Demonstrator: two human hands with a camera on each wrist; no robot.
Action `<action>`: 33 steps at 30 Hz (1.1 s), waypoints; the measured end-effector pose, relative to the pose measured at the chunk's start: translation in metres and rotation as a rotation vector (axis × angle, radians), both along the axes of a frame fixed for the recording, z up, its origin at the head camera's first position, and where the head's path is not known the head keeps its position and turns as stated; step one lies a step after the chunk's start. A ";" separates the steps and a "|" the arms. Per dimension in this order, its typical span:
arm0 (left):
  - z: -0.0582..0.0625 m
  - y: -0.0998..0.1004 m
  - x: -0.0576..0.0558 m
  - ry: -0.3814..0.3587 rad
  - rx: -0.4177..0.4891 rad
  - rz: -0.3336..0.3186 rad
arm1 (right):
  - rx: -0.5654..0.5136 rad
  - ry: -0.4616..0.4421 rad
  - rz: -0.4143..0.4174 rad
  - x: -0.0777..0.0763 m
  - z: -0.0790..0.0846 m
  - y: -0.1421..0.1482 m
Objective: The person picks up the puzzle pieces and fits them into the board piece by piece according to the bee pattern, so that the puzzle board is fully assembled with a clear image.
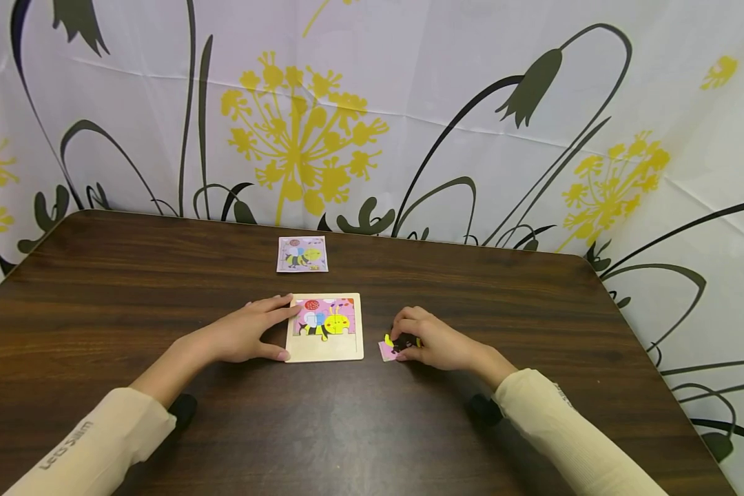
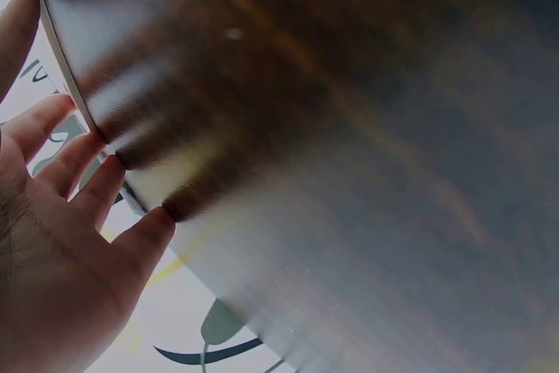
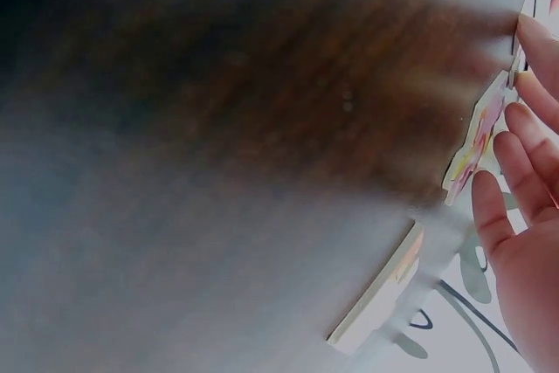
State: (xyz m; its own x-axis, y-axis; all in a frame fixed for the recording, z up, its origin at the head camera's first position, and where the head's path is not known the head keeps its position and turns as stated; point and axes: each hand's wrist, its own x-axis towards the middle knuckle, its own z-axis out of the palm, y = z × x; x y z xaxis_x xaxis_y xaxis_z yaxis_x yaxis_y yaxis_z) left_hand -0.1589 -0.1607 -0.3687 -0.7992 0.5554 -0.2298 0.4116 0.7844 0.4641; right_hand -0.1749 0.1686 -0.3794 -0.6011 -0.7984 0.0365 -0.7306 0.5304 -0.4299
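Note:
A square wooden jigsaw tray lies on the table, its upper part filled with a bee picture and its lower part bare wood. My left hand rests along the tray's left side, thumb at the near corner and index finger over the far one. In the left wrist view its fingers are spread, fairly straight. Right of the tray, my right hand pinches a black-and-yellow puzzle piece, partly hidden by the fingers. A pink puzzle piece shows beside the thumb. In the right wrist view, a colourful puzzle piece lies near the fingers.
Another wooden-edged puzzle piece lies farther along the table in the right wrist view. Beyond the tray is a square picture card with the same bee. A flower-printed cloth hangs behind the dark wooden table.

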 end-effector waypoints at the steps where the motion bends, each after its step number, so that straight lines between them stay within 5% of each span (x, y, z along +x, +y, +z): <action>1: 0.000 0.000 0.000 0.000 0.000 -0.001 | 0.001 0.000 -0.002 0.000 -0.001 0.000; 33: 0.004 -0.001 -0.002 -0.055 -0.018 -0.003 | -0.065 -0.010 0.010 -0.005 -0.003 0.003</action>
